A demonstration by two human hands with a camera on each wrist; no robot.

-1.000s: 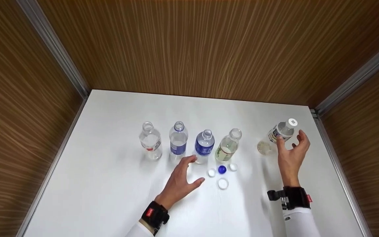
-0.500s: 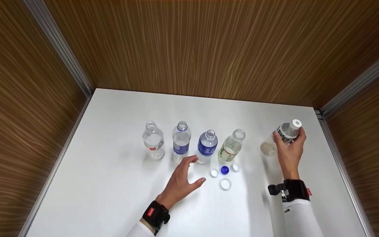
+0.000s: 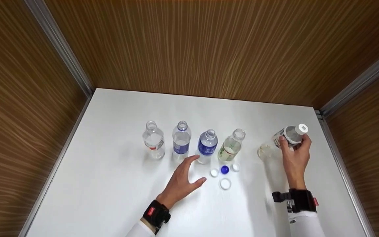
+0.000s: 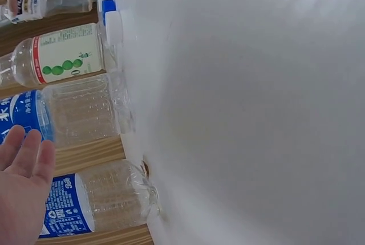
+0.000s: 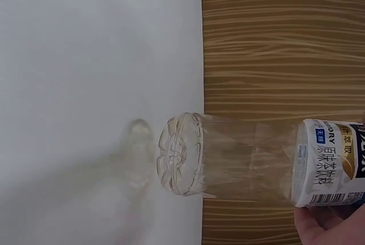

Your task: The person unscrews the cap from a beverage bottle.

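At the right, my right hand (image 3: 296, 164) grips a clear plastic bottle (image 3: 283, 136) round its white label. This bottle wears a white cap (image 3: 302, 128) and leans right. In the right wrist view, the base of the bottle (image 5: 182, 156) appears slightly above the table. My left hand (image 3: 179, 182) holds nothing; its thumb and fingers are spread apart. Nearest to it is an uncapped bottle with a blue label (image 3: 206, 147). Farther right stands an uncapped bottle with a pale green label (image 3: 228, 153).
Two more uncapped bottles, one with a red-and-white label (image 3: 154, 143) and one with a blue-purple label (image 3: 181, 146), complete the row. In front lie a blue cap (image 3: 224, 170), two small white caps (image 3: 214, 172) and a larger white cap (image 3: 225, 184). Wood-grain panels (image 3: 189, 49) enclose the white table (image 3: 94, 164).
My right fingers have closed round the capped bottle, which has since shifted slightly right and toward me with its top leaning further over. The left hand stays nearly still.
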